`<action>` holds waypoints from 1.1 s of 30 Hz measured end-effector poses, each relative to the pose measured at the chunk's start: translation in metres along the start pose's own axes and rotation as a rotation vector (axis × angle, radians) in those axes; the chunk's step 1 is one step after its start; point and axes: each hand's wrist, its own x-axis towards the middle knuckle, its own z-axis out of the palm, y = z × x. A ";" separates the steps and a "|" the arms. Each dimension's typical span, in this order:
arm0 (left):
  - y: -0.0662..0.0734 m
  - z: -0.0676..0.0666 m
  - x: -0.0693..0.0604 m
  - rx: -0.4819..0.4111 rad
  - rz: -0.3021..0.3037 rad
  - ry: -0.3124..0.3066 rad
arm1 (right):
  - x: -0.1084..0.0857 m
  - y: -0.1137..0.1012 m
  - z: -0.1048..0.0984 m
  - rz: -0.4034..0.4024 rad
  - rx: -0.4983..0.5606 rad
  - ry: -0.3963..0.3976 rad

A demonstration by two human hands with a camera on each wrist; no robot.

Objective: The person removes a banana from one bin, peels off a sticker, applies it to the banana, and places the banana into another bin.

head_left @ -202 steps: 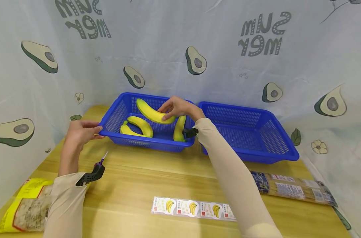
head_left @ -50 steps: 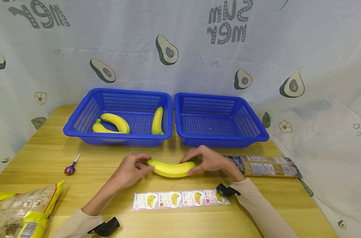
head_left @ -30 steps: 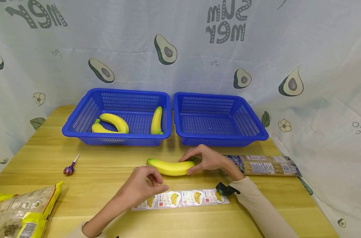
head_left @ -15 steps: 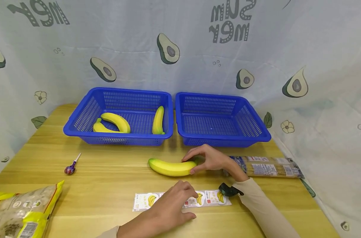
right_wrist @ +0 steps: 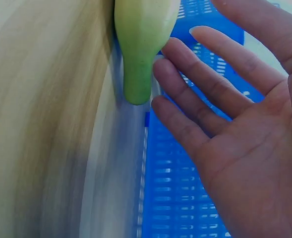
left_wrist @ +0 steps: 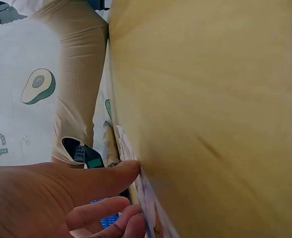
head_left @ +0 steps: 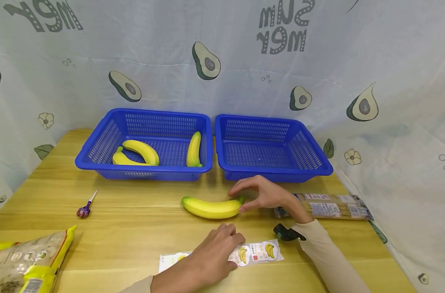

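Nearer you than the loose banana [head_left: 209, 209], the sticker strip [head_left: 257, 252] lies on the wooden table [head_left: 134, 228], your left hand [head_left: 215, 255] over its middle. Left fingers bent, thumb apart, tips at the strip; can't tell if you're pinching it or just pressing. Right hand [head_left: 268, 194] sits around the banana's stem end, fingers spread, no grip on anything; contact with the stem unclear. Banana rests on the table, its outer curve toward you. Step in hand looks like getting at a sticker, judging by the left hand. To do it well: pin the strip flat, work a nail under one label's edge, peel slowly so it doesn't fold. Strip is probably light and slick, so expect it to skate if you only drag. Should a label go on the banana, brace the stem end first; that rounded shape likely rolls. Mind your right knuckles too, near the blue basket [head_left: 273, 170] beyond the banana.
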 end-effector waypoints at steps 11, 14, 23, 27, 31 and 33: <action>0.000 -0.007 -0.001 0.003 -0.098 -0.037 | -0.002 -0.004 -0.002 -0.016 -0.031 -0.001; -0.001 -0.008 -0.001 0.010 -0.110 -0.022 | -0.003 -0.005 -0.002 -0.002 -0.026 -0.002; 0.000 -0.008 -0.005 -0.024 -0.146 -0.044 | -0.006 -0.010 -0.002 -0.016 -0.041 0.014; -0.002 -0.011 -0.006 -0.053 -0.158 -0.058 | -0.005 -0.012 -0.004 -0.035 -0.049 0.023; -0.006 -0.014 -0.006 -0.088 -0.165 -0.050 | -0.004 -0.015 -0.006 -0.042 -0.058 0.040; -0.008 -0.015 -0.006 -0.132 -0.160 -0.022 | -0.004 -0.017 -0.006 -0.055 -0.056 0.049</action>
